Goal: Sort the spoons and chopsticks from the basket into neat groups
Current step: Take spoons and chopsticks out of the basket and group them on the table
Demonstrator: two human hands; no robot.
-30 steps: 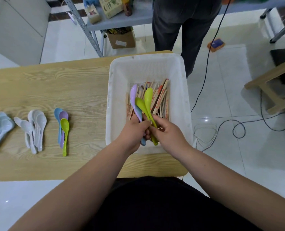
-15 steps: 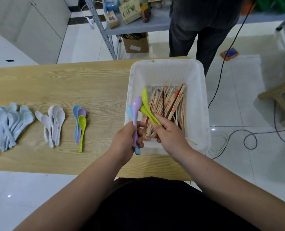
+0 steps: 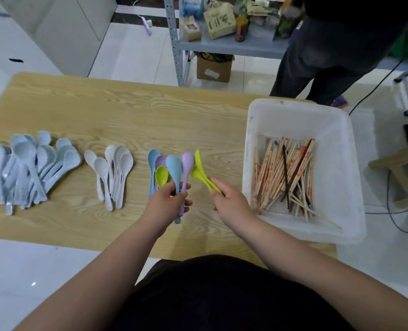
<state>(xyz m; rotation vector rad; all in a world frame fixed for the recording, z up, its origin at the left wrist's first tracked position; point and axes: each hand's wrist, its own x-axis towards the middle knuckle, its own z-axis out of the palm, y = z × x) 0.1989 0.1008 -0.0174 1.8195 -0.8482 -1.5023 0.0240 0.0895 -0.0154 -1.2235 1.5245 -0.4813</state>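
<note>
My left hand (image 3: pixel 167 206) grips a blue spoon (image 3: pixel 174 169) and a purple spoon (image 3: pixel 187 163) by their handles, above the coloured spoon group (image 3: pixel 158 172) on the table. My right hand (image 3: pixel 231 203) pinches two green spoons (image 3: pixel 199 170) by their handles, just left of the white basket (image 3: pixel 336 149). In the basket lie several wooden chopsticks (image 3: pixel 286 173). On the table's left side are a pile of pale blue spoons (image 3: pixel 28 163) and a small group of white spoons (image 3: pixel 113 170).
The wooden table (image 3: pixel 131 111) runs from the left to the basket at its right end. A person in dark trousers (image 3: pixel 317 58) stands behind the basket by a metal shelf (image 3: pixel 222 41). Cables (image 3: pixel 389 211) and a wooden stool (image 3: pixel 403 177) are on the floor at right.
Both hands have come out of the basket and moved left over the table with the spoons. The camera has turned left, so the basket now sits at the right.
</note>
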